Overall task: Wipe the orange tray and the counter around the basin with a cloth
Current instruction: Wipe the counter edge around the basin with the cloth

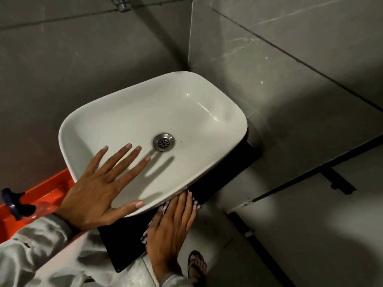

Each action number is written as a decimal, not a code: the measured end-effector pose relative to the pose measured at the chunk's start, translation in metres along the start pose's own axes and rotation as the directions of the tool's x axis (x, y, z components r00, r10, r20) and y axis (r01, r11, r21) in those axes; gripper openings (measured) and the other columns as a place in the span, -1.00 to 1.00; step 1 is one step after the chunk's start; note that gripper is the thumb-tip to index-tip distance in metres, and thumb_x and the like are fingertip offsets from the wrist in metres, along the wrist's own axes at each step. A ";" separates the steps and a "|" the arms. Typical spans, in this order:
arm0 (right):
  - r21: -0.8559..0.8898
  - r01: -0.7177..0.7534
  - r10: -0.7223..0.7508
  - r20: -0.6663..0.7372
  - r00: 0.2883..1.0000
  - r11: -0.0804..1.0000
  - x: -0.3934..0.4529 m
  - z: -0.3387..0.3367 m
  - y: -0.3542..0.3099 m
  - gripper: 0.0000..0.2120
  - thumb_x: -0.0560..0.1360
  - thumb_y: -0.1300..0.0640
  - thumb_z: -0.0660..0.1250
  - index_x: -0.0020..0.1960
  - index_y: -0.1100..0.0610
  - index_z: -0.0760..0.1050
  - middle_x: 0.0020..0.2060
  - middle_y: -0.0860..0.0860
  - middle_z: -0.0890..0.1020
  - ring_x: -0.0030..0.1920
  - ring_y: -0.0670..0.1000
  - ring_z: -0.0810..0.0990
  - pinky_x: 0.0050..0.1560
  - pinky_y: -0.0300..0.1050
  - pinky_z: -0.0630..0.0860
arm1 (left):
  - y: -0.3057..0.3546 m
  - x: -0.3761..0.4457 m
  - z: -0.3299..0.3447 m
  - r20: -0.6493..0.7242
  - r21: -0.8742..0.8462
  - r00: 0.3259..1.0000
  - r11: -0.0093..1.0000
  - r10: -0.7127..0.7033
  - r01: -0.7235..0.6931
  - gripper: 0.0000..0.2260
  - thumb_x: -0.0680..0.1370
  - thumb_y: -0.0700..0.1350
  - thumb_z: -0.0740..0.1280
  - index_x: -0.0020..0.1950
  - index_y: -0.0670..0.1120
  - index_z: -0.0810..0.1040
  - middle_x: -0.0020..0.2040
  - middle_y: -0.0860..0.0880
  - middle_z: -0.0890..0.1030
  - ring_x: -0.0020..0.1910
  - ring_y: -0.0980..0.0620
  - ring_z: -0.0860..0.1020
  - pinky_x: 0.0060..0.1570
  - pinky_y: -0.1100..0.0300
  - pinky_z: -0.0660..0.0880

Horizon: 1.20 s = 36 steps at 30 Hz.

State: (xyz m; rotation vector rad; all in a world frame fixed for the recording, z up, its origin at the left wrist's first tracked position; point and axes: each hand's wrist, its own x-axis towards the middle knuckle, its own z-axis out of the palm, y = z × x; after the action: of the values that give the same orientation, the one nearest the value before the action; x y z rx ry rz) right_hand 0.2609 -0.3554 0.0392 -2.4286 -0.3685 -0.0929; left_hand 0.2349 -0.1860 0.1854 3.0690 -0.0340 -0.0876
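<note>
A white basin (pixel 186 112) sits on a narrow black counter (pixel 217 179) in a tiled corner. My right hand (pixel 172 226) lies flat on a black-and-white checked cloth (pixel 195 201), pressing it onto the counter just in front of the basin's near rim. Most of the cloth is hidden under that hand. My left hand (pixel 101 187) rests flat and spread over the basin's near-left rim, holding nothing. The orange tray (pixel 47 191) lies to the left of the basin, partly covered by my sleeve.
A dark blue object (pixel 12 204) lies on the orange tray at the far left. A chrome tap (pixel 122 4) juts from the wall above. A metal drain (pixel 163 142) sits in the basin. Grey tiled walls close in behind and right. My sandalled foot (pixel 196 266) is on the floor below.
</note>
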 end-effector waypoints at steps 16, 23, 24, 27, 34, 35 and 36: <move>-0.282 -0.100 0.119 0.051 0.992 0.954 0.101 -0.044 0.053 -0.32 0.48 0.04 0.09 0.52 0.36 0.26 0.58 0.29 0.24 0.61 0.25 0.14 0.62 0.30 0.04 | 0.000 0.002 -0.001 0.021 0.034 0.999 0.999 0.039 -0.040 -0.24 0.59 0.43 -0.06 0.68 0.02 0.07 0.69 -0.11 0.17 0.68 -0.17 0.11 0.54 -0.45 0.20; -0.147 0.084 -0.056 0.188 0.981 0.986 0.022 -0.031 0.013 -0.26 0.44 -0.04 0.18 0.50 0.39 0.29 0.55 0.30 0.30 0.59 0.23 0.21 0.56 0.21 0.08 | -0.004 0.001 0.004 0.018 0.068 0.998 0.996 0.060 -0.061 -0.20 0.56 0.46 -0.03 0.68 0.02 0.08 0.69 -0.12 0.15 0.68 -0.18 0.11 0.53 -0.48 0.17; -0.131 0.093 -0.068 0.182 0.981 0.987 0.038 -0.038 0.025 -0.28 0.47 -0.03 0.13 0.49 0.40 0.30 0.53 0.32 0.32 0.57 0.26 0.25 0.58 0.22 0.08 | -0.004 0.001 0.003 0.014 0.065 0.998 0.996 0.056 -0.057 -0.20 0.56 0.46 -0.03 0.68 0.02 0.09 0.69 -0.12 0.16 0.68 -0.18 0.11 0.53 -0.48 0.17; -0.202 -0.001 0.032 0.151 0.988 0.979 0.118 -0.058 0.068 -0.33 0.54 0.01 0.02 0.51 0.43 0.24 0.53 0.39 0.27 0.56 0.34 0.24 0.64 0.25 0.02 | -0.005 0.001 0.000 -0.005 0.065 0.999 0.997 0.048 -0.048 -0.22 0.57 0.44 -0.03 0.66 0.00 0.15 0.67 -0.14 0.21 0.66 -0.21 0.15 0.50 -0.49 0.22; -0.303 0.085 -0.032 0.176 0.984 0.949 0.237 -0.080 0.153 -0.46 0.61 0.15 0.33 0.53 0.26 0.28 0.49 0.30 0.39 0.52 0.28 0.33 0.58 0.22 0.19 | -0.006 -0.003 0.008 -0.064 0.037 0.998 0.999 -0.005 0.007 -0.22 0.55 0.47 -0.08 0.68 0.07 0.07 0.69 -0.07 0.15 0.69 -0.13 0.08 0.57 -0.41 0.12; -0.282 0.074 -0.045 0.107 0.993 0.957 0.231 -0.077 0.150 -0.44 0.62 0.17 0.32 0.55 0.29 0.24 0.51 0.34 0.36 0.53 0.33 0.30 0.59 0.24 0.15 | -0.007 -0.001 0.009 -0.073 0.037 0.997 0.999 -0.006 0.008 -0.21 0.55 0.48 -0.09 0.68 0.08 0.07 0.70 -0.07 0.15 0.69 -0.12 0.07 0.58 -0.40 0.11; -0.268 0.057 -0.040 0.067 0.997 0.962 0.222 -0.077 0.144 -0.44 0.64 0.17 0.30 0.55 0.33 0.20 0.52 0.37 0.32 0.53 0.38 0.28 0.59 0.28 0.13 | -0.007 0.000 0.010 -0.076 0.035 0.997 0.999 -0.010 0.013 -0.21 0.55 0.48 -0.09 0.68 0.08 0.06 0.70 -0.06 0.14 0.69 -0.12 0.07 0.59 -0.39 0.10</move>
State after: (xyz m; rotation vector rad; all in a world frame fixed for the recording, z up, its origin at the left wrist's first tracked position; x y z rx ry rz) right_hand 0.5172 -0.4570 0.0457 -2.6966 -0.4693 -0.0963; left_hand 0.2347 -0.1802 0.1752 3.1053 -0.0139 0.0299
